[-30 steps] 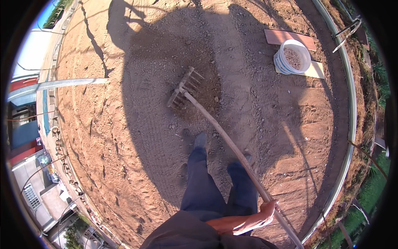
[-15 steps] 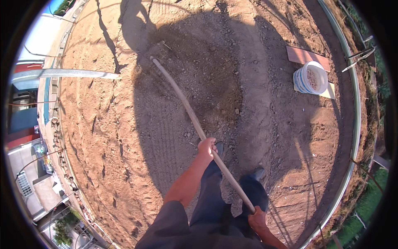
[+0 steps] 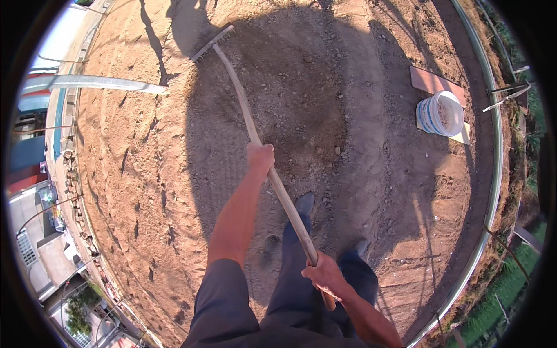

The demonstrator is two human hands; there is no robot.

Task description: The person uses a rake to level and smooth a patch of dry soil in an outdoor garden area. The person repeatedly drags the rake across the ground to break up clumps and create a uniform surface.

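Observation:
A rake (image 3: 238,95) with a long wooden handle slants from near my legs up to the far left. Its toothed head (image 3: 213,43) is over the soil at the edge of the shadow; whether the teeth touch the ground I cannot tell. My left hand (image 3: 260,158) is closed around the middle of the handle, arm stretched forward. Lower down, my right hand (image 3: 322,272) grips the handle close to its butt end, which sticks out below the fist. Loose, stony soil (image 3: 290,104) lies under and beside the handle.
On the right, a white bucket (image 3: 441,113) with pinkish contents stands by a reddish board (image 3: 438,84) and a pale board. A pale curved pipe or rail (image 3: 493,174) borders the plot. At left a metal pole (image 3: 116,84) reaches in. My shoes (image 3: 304,203) stand on the soil.
Both hands have moved forward and left with the rake, still gripping it. The rake head, blurred against the soil before, now shows plainly farther away.

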